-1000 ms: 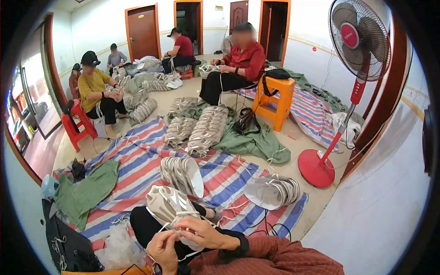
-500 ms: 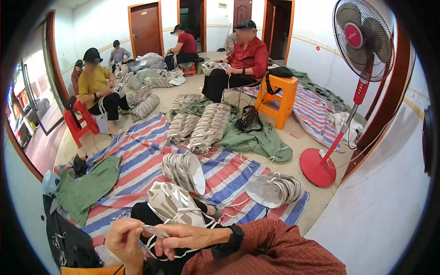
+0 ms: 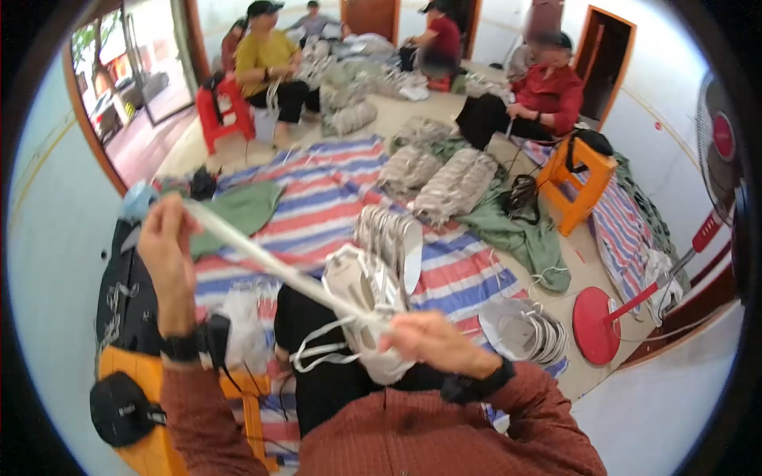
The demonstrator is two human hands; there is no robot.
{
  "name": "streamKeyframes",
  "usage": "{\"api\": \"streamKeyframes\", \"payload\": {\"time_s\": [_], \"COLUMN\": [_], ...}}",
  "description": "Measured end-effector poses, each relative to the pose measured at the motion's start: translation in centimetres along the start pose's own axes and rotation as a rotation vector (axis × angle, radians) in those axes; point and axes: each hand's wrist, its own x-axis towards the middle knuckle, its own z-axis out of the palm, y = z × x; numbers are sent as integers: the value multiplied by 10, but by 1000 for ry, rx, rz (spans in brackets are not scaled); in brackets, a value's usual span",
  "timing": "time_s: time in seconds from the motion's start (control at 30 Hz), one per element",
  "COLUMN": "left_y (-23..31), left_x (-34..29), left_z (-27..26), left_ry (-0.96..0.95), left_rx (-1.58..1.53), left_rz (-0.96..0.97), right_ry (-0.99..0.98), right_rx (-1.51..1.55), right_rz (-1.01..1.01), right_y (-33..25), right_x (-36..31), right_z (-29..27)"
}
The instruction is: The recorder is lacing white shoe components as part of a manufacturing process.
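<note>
A white shoelace (image 3: pixel 266 258) runs taut on a slant between my hands, blurred by motion. High on the left, my left hand (image 3: pixel 168 246) pinches its upper end. My right hand (image 3: pixel 435 339) is closed on the lower end, just over my lap. Thin white lace loops (image 3: pixel 321 349) hang by my right hand. Behind the lace, a beige and white shoe upper (image 3: pixel 349 278) lies on my lap, partly covered by the lace and my right hand.
Stacked shoe uppers (image 3: pixel 389 238) stand on the striped sheet (image 3: pixel 317 186), with another stack (image 3: pixel 528 329) on the right. A red-based fan (image 3: pixel 597 325) is at far right. Orange stools (image 3: pixel 578 178) and a black cap (image 3: pixel 119 408) are nearby. Several people sit working further back.
My hands have moved apart, the left up and leftward, the right to the right, with the white lace now stretched between them. The small pale flat piece held earlier no longer shows. The view has shifted.
</note>
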Motion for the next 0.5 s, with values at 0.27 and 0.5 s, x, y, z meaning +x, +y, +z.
{"api": "streamKeyframes", "payload": {"time_s": [0.27,0.5], "left_y": [-29,-66], "left_x": [89,111], "left_z": [-142,-191], "left_ry": [252,176], "left_rx": [-100,-26], "left_rz": [-44,-183], "right_ry": [37,-92], "right_rx": [242,-182], "right_rz": [-75,-148], "right_y": [-23,-50], "right_x": [-14,5], "right_z": [-50,-55]}}
